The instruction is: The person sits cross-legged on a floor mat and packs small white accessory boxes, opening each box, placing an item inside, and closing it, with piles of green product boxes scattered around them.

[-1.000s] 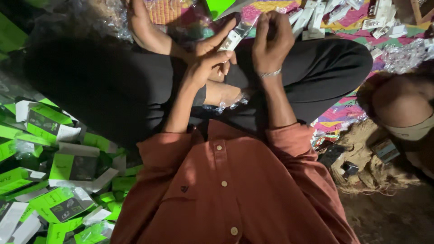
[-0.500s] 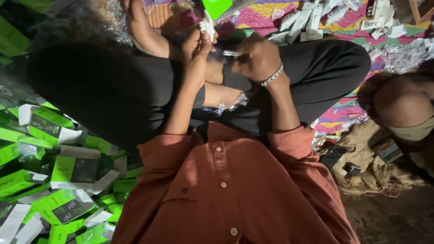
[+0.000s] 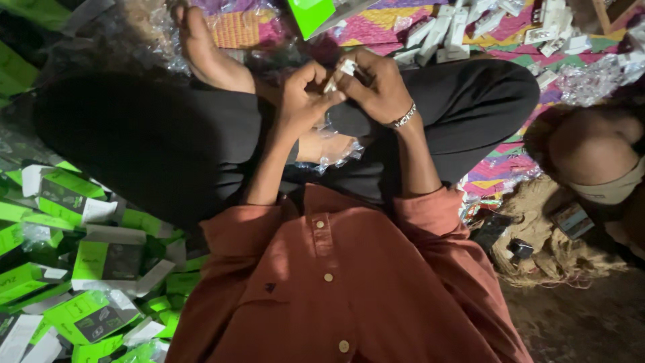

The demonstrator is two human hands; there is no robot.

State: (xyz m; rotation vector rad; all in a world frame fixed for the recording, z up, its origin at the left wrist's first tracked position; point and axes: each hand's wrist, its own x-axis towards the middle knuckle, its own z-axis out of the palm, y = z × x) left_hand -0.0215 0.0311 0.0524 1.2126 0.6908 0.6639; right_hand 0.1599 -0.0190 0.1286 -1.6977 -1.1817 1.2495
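Observation:
I sit cross-legged in black trousers and a rust-red shirt. My left hand (image 3: 304, 94) and my right hand (image 3: 376, 87) meet above my lap, and both pinch a small white piece (image 3: 346, 68) between the fingertips. A metal bracelet (image 3: 404, 117) circles my right wrist. Crumpled clear plastic wrap (image 3: 332, 149) lies in my lap just below the hands. My bare foot (image 3: 205, 50) rests to the left of them.
A heap of green-and-white small boxes (image 3: 87, 259) fills the floor at my left. Several white small parts (image 3: 457, 27) lie on a colourful woven mat (image 3: 383, 27) ahead. A green box (image 3: 310, 13) stands beyond my hands. Another person's bent leg (image 3: 591, 144) is at right.
My hands, apart with the white piece held higher a second ago, have come together lower over my lap, both now pinching the piece.

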